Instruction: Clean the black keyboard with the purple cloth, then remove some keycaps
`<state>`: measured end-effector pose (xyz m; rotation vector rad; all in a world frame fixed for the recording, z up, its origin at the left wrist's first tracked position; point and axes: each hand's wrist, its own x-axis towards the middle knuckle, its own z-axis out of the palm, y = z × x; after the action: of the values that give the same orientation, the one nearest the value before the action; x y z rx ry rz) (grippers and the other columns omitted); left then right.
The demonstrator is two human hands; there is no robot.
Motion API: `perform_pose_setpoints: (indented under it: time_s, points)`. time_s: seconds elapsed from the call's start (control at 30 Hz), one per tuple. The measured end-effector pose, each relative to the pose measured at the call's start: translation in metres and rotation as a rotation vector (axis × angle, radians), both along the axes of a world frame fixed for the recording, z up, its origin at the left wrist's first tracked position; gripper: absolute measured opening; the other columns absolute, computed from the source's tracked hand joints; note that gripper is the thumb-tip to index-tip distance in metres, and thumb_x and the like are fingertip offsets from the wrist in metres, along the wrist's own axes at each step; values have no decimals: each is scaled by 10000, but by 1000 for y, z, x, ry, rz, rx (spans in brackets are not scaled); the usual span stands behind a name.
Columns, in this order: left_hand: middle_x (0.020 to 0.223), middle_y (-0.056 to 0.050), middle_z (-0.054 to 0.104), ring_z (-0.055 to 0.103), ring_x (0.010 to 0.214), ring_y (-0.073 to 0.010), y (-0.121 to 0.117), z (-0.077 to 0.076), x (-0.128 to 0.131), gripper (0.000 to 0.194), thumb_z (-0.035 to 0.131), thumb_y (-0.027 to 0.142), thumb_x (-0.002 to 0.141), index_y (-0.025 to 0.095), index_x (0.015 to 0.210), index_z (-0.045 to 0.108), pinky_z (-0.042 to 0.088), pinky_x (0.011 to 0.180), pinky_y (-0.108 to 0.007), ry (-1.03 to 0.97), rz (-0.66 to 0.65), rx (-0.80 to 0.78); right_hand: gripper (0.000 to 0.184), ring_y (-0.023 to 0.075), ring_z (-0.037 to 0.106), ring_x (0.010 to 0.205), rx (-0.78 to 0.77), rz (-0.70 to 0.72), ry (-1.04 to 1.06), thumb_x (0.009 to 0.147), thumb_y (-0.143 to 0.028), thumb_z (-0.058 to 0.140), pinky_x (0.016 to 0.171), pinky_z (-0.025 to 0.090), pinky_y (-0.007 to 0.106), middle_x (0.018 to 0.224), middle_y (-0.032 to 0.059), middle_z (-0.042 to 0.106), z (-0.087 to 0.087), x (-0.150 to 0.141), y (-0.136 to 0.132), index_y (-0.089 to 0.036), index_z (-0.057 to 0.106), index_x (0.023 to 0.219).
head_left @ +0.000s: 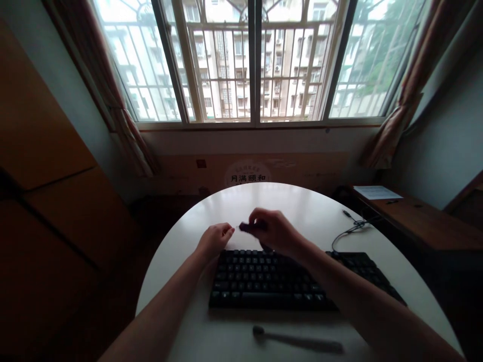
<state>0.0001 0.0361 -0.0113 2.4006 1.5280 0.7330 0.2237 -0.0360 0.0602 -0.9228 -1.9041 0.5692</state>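
My right hand [278, 232] grasps a dark object [250, 228] pointing left, near my left hand [216, 237], whose grip I cannot tell.

Straight beyond the right hand's [277, 229] grip, a tan board [309, 176] bears dark characters [248, 178] reading 月满颐和; smaller lettering above them illegible. Key legends on the keyboard [260, 279], nearside of the grip, and print on the paper [377, 192], far right of it, cannot be read.
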Motion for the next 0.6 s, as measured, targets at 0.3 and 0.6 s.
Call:
perform_pose_setpoints:
  time_s: [0.3, 0.6]
  points:
    - [627, 0, 652, 562, 588, -143, 2, -3, -7, 323, 482, 380, 888, 173, 737, 677, 359, 568, -241, -74, -134, -124, 183, 170, 616, 712, 193, 117, -518, 780, -150, 630, 633, 411, 264, 789, 3, 674, -65, -42, -9, -253, 714, 906]
    - [628, -5, 674, 594, 595, -150, -4, 0, -5, 324, 506, 409, 876, 169, 770, 696, 398, 580, -236, -61, -208, -238, 150, 167, 595, 772, 315, 285, -385, 802, -164, 633, 719, 463, 269, 884, 25, 683, -69, -41, -12, -224, 721, 907]
